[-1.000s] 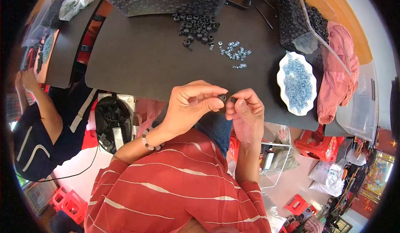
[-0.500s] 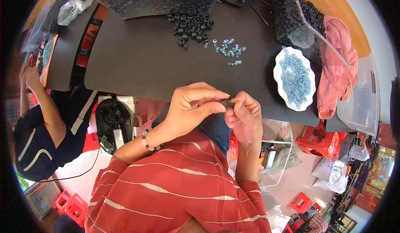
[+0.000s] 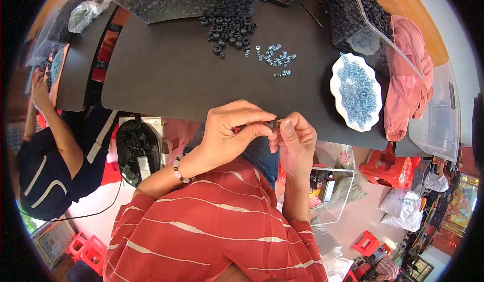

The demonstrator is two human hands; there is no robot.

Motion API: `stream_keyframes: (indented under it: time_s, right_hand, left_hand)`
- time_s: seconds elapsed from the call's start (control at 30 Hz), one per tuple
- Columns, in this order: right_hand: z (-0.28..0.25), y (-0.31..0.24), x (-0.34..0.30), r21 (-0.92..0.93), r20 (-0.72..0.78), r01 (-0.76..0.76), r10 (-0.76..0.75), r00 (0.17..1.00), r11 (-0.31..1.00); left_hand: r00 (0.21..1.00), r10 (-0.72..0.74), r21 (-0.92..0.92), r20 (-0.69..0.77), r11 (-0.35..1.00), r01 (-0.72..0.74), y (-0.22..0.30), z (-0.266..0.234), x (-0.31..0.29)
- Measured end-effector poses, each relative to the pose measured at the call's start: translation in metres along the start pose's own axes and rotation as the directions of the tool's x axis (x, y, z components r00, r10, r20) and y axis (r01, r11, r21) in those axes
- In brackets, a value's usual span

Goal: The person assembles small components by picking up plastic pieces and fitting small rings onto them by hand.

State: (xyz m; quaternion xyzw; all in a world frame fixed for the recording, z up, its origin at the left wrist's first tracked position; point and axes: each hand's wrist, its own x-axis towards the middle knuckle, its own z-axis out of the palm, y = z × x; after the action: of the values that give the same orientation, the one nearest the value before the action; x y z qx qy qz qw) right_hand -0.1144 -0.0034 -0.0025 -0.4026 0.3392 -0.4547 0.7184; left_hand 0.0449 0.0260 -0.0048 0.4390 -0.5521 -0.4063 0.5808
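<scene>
My left hand (image 3: 229,128) and my right hand (image 3: 296,138) meet just off the table's near edge. The left thumb and forefinger pinch a small dark part (image 3: 273,124), mostly hidden by the fingertips. From the other side, my right thumb and forefinger close on the same part. Beyond them on the table lies a loose group of small shiny coils (image 3: 276,59), which look like springs. Behind these is a pile of black round pieces with holes (image 3: 229,32). A white scalloped dish (image 3: 335,88) on the right holds many bluish coils (image 3: 358,93).
Clear plastic bins of black pieces stand at the back (image 3: 191,2) and back right (image 3: 353,22). A pink cloth (image 3: 408,70) lies beside the dish. Another person (image 3: 55,151) works at a table on the left. Red stools (image 3: 388,168) stand on the floor.
My right hand has turned slightly, its thumb and fingers shifting on the dark part. The left hand is nearly still. The other person's hands have moved a little.
</scene>
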Motion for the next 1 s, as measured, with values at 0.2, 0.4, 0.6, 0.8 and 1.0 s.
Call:
stream_keyframes:
  time_s: [0.2, 0.4, 0.6, 0.8, 1.0]
  right_hand:
    - [0.0016, 0.0018, -0.0047, -0.053, -0.041, 0.058, -0.06, 0.997, 0.997]
    - [-0.0009, 0.0031, -0.0054, -0.105, -0.025, 0.034, -0.037, 0.999, 0.994]
    - [-0.0041, 0.001, -0.0048, -0.034, -0.002, -0.036, 0.036, 0.999, 0.999]
    - [0.0011, 0.0005, -0.0081, -0.2, -0.058, 0.017, -0.029, 0.998, 0.98]
    - [0.0, 0.0015, -0.011, -0.282, -0.086, 0.03, -0.057, 0.995, 0.959]
  left_hand:
    - [0.998, 0.063, 0.122, -0.002, 0.991, -0.062, 0.0, -0.0008, -0.0005]
    - [0.995, 0.096, 0.185, 0.004, 0.978, -0.096, -0.0018, -0.0027, -0.0026]
    - [0.994, 0.109, 0.152, 0.011, 0.982, -0.109, -0.0047, -0.0023, -0.0032]
    - [0.995, 0.096, 0.194, -0.014, 0.977, -0.092, -0.0086, -0.0011, -0.0058]
    - [0.998, 0.05, 0.138, -0.034, 0.989, -0.045, -0.0068, -0.0006, -0.006]
